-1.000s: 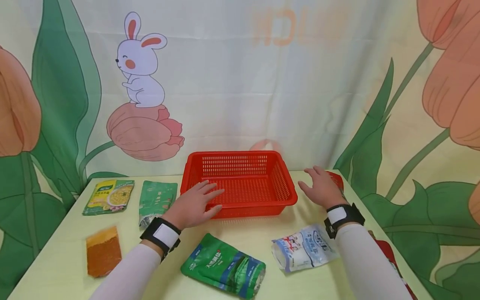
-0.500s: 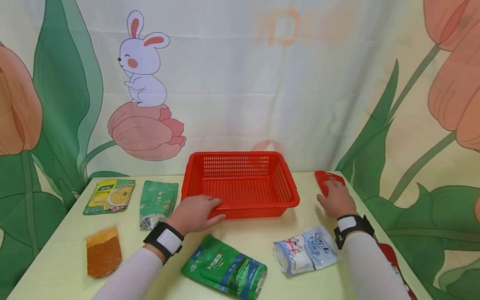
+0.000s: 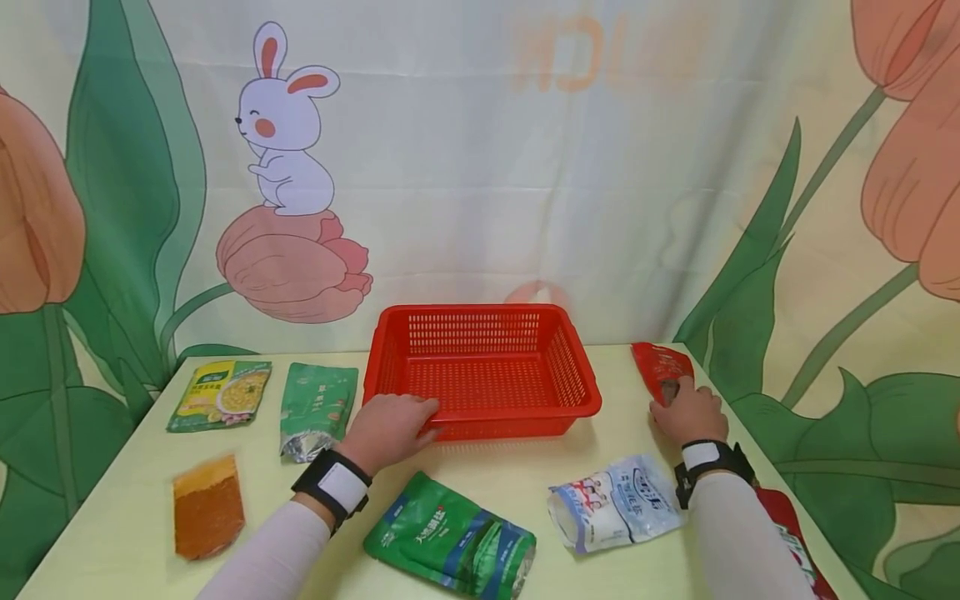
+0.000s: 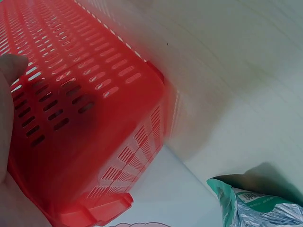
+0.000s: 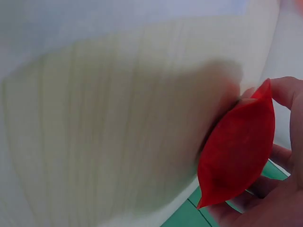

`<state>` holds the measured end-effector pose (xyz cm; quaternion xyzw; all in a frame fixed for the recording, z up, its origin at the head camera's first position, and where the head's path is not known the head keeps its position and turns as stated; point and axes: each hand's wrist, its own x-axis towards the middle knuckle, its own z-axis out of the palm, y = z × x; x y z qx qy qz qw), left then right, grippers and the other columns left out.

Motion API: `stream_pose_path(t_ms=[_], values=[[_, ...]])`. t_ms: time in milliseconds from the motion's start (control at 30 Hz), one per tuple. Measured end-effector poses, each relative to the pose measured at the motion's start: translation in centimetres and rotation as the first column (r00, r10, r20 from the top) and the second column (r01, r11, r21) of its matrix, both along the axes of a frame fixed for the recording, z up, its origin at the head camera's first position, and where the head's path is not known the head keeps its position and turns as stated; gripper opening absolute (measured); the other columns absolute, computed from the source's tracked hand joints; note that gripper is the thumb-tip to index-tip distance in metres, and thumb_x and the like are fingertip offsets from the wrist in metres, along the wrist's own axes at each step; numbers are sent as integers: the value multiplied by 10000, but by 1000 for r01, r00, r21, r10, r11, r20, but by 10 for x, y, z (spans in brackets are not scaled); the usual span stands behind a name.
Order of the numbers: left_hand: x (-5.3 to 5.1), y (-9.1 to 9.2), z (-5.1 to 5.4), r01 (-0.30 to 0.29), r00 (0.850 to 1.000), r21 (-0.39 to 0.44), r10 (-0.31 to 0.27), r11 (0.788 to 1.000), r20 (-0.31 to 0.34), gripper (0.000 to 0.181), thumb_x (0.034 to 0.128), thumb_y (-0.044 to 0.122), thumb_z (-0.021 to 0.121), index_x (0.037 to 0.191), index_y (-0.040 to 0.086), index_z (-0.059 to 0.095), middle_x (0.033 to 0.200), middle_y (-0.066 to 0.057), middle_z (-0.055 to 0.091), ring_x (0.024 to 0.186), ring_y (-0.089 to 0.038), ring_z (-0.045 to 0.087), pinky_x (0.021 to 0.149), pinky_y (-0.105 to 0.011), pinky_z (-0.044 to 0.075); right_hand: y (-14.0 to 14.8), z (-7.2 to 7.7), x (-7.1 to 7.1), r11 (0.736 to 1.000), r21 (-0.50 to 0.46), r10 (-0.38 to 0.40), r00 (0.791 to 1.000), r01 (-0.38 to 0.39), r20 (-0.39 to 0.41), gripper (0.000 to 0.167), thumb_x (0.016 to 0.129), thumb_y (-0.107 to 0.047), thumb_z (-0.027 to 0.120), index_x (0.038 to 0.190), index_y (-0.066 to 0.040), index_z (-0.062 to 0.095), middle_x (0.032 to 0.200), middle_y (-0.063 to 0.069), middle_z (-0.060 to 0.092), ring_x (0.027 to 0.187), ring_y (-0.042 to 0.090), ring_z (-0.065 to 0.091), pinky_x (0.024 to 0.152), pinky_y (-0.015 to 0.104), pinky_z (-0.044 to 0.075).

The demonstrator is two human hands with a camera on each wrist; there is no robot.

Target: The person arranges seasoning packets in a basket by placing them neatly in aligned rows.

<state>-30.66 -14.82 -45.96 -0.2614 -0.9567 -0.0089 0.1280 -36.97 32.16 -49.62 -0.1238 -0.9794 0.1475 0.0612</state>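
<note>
My left hand point(image 3: 392, 429) grips the near left rim of a red plastic basket point(image 3: 517, 412); in the left wrist view the thumb point(image 4: 13, 66) lies against the basket's slotted wall point(image 4: 71, 104). At the table's right far edge my right hand point(image 3: 692, 414) holds the near end of a red pouch point(image 3: 662, 365). The right wrist view shows that end of the pouch point(image 5: 239, 146) bulging between thumb and fingers point(image 5: 284, 92). Part of the pouch is covered by the hand in the head view.
A white-blue pouch point(image 3: 618, 504) and a green pouch point(image 3: 453, 537) lie in front. Leftward are another green pouch point(image 3: 318, 404), a yellow-green packet point(image 3: 221, 396) and a brown-orange packet point(image 3: 208, 507). A dark red pack point(image 3: 791, 537) lies partly behind the right forearm. A printed curtain point(image 3: 465, 167) hangs behind.
My right hand has moved right and nearer onto the red pouch and taken hold of its end. My left hand has lowered from above the basket's front and closed on its rim.
</note>
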Motion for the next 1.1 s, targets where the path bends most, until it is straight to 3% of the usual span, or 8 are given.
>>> stream_pose_path(t_ms=[467, 733, 900, 1100], values=[[-1, 0, -1, -17, 1000, -3, 17, 1000, -7, 266, 846, 389, 839, 958, 200, 689, 704, 51, 685, 574, -93, 545, 621, -249, 539, 5, -9, -9, 999, -5, -32, 999, 32, -8, 765, 932, -419, 682, 1417, 72, 353, 1198, 397, 576, 1038, 560, 555, 828, 652, 531], [-1, 0, -1, -14, 1000, -5, 14, 1000, -13, 252, 855, 386, 830, 934, 203, 677, 673, 55, 658, 561, -93, 525, 596, -237, 509, 1, -5, -7, 996, -47, -76, 997, 76, -3, 727, 921, -368, 672, 1390, 88, 356, 1206, 386, 565, 1056, 543, 542, 858, 649, 523], [0, 0, -1, -17, 1000, 2, 17, 1000, -1, 251, 856, 383, 829, 929, 201, 672, 675, 52, 656, 565, -98, 528, 599, -244, 512, 1, -7, -13, 987, -74, -142, 989, 144, 36, 734, 916, -379, 692, 1353, 136, 405, 1246, 365, 544, 1103, 524, 528, 922, 643, 507], [-1, 0, -1, -14, 1000, 2, 14, 1000, 0, 261, 853, 388, 830, 950, 201, 676, 688, 51, 664, 575, -99, 537, 608, -249, 524, 1, -6, -16, 982, -81, -165, 985, 168, 45, 672, 895, -379, 707, 1254, 148, 496, 1195, 343, 575, 1074, 501, 539, 892, 625, 499]])
